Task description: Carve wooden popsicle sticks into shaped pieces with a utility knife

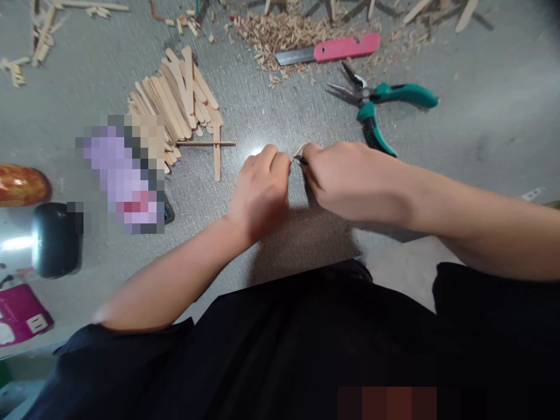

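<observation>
Near the table's middle, my left hand point(263, 185) is closed, its fingertips pinching a thin wooden stick point(298, 151). The stick bridges the small gap between my hands. My right hand point(345, 175) is closed too, close against the stick's other end. A small dark pointed thing point(301, 159) sticks out from under its fingers; most of it is hidden in the fist, so its kind cannot be made out. Up and to the right of my hands, green-handled long-nose pliers point(366, 93) lie spread. Beyond is a pink craft knife point(345, 48) with its blade out.
A pile of wooden craft sticks point(168, 99) lies left of my hands, by a blurred-out purple phone-like object point(120, 178). Wood shavings point(280, 29) heap at the back. A dark rounded case point(56, 239) and a magenta box point(24, 315) stand far left.
</observation>
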`<action>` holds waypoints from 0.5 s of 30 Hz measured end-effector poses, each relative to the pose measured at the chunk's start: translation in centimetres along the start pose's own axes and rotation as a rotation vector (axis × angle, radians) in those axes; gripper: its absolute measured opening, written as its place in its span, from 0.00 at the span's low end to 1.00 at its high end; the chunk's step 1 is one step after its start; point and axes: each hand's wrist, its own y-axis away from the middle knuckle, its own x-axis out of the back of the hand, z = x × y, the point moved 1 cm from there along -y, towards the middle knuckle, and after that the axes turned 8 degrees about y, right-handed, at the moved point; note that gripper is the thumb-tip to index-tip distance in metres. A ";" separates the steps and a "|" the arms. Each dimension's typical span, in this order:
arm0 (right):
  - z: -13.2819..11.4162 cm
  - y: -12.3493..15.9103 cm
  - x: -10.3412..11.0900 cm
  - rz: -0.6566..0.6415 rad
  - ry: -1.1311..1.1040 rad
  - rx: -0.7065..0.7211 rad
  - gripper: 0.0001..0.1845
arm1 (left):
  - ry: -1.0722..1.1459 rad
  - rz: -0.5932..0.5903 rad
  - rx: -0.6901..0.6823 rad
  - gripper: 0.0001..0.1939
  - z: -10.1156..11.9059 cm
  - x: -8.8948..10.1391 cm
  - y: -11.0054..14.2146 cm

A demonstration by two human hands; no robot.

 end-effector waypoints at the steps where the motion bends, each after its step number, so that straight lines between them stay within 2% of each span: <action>1: 0.1 0.0 0.0 0.004 -0.008 0.003 0.11 | 0.008 -0.019 0.019 0.17 0.1 0.0 0.0; 5: 0.1 -0.1 0.0 -0.002 0.002 0.008 0.10 | 0.051 -0.063 0.061 0.18 0.1 0.1 -0.2; 15: -0.9 0.3 0.3 -0.006 -0.005 -0.036 0.16 | 0.087 -0.087 0.074 0.11 0.0 0.1 -0.3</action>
